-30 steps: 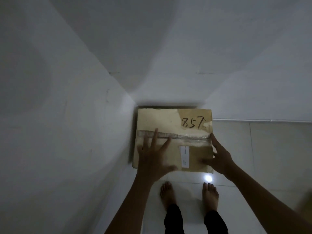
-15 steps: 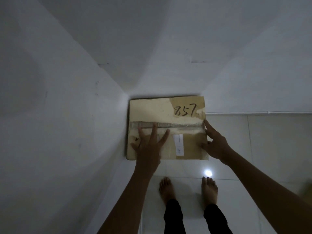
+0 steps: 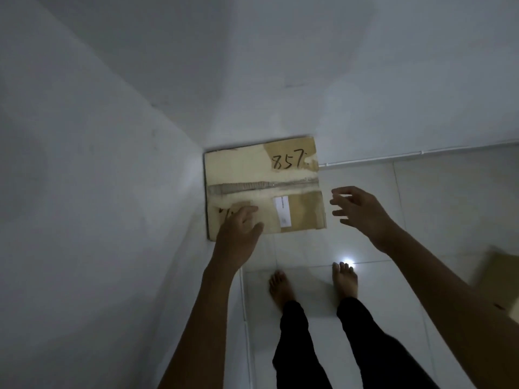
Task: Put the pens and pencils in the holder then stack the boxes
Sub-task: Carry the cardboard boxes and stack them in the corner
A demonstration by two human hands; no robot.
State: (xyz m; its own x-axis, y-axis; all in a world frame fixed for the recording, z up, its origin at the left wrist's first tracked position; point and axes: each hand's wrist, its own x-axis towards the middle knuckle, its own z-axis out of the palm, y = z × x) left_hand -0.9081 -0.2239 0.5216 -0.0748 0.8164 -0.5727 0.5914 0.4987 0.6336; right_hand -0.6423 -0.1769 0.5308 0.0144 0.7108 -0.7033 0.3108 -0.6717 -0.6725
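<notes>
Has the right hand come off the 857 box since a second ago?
Yes. The right hand gripped the right edge of the cardboard box earlier; now it hangs open to the right, clear of that edge, over the floor tiles.

Tan cardboard, white tiles, black trousers in dim bluish light

The cardboard box [image 3: 247, 175] is pale tan with darker brown patches at its far right corner and near right part; "857" is written in black marker [image 3: 289, 161] on the far patch, a greyish strip of tape [image 3: 261, 186] runs across its middle from left to right, and a white label [image 3: 283, 210] with small dark print sits on the near brown patch. The walls [image 3: 98, 136] are plain grey-white, shadowed blue. The floor [image 3: 435, 197] is glossy white tile with thin pale grout lines and one bright white light reflection [image 3: 348, 261]. The trousers [image 3: 303, 346] are plain black. A second box [image 3: 502, 282] at the right edge is brown.
</notes>
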